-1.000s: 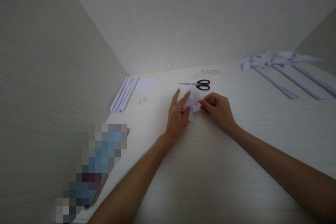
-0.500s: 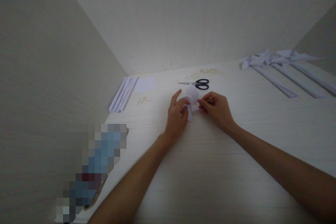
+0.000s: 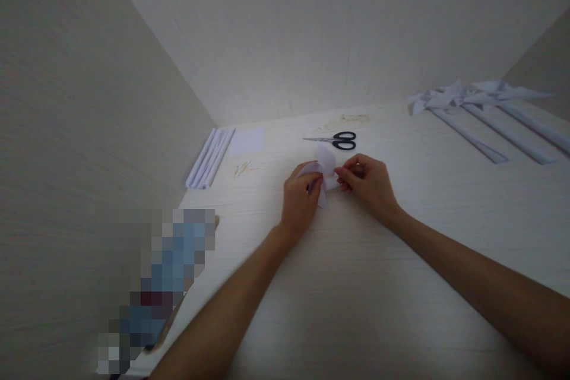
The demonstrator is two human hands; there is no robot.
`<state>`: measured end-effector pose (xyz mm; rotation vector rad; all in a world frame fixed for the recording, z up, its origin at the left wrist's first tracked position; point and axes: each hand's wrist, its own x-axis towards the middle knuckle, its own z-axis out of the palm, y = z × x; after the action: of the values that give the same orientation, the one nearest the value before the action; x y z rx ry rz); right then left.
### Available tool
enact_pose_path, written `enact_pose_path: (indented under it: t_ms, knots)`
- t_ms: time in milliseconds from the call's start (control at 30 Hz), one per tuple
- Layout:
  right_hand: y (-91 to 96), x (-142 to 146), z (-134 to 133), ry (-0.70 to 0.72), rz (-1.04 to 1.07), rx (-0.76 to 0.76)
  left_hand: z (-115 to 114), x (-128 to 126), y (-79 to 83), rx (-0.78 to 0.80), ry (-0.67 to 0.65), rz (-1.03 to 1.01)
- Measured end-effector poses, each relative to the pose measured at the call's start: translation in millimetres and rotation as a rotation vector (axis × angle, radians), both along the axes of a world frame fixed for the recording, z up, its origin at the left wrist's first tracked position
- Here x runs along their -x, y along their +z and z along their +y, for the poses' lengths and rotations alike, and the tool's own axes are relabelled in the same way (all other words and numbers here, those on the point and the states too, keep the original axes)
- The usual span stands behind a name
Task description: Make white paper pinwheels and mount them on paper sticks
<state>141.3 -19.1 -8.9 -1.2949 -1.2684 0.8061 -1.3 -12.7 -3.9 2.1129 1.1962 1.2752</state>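
Note:
A white paper pinwheel point(image 3: 326, 159) with curled blades is up in front of me, over the table. My left hand point(image 3: 300, 196) is closed on it, thumb and index finger pinching near its middle. From the right, my right hand point(image 3: 363, 181) pinches close beside the pinwheel's centre. A small pale, thin stick seems to run from its fingertips toward the paper, though the fingers hide most of it. Just beyond the pinwheel lie scissors point(image 3: 344, 141) with black handles, their blades pointing left.
Rolled white paper tubes point(image 3: 209, 159) lie at the left by a square paper sheet point(image 3: 247, 141). Thin pale sticks point(image 3: 244, 168) are scattered nearby. Finished pinwheels point(image 3: 458, 95) on paper handles point(image 3: 507, 132) rest at the right. Walls enclose the table's back and left. A blurred, pixelated patch covers the lower left.
My left index finger and the other raised fingers have come down around the pinwheel, and its left blade shows more. My right hand stays almost in place.

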Motion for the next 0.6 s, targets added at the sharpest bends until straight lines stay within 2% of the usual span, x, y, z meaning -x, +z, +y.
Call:
enact_pose_path:
  t_ms: [333,600]
  knots:
    - [1.8,0.7,-3.2,-0.044,-0.075,-0.023,0.3,0.2,-0.2,-0.051,-0.001,0.048]
    - [2.7,2.5,-4.2,-0.065,-0.066,-0.026,-1.1,-0.4,2.6,-0.006,0.027,0.049]
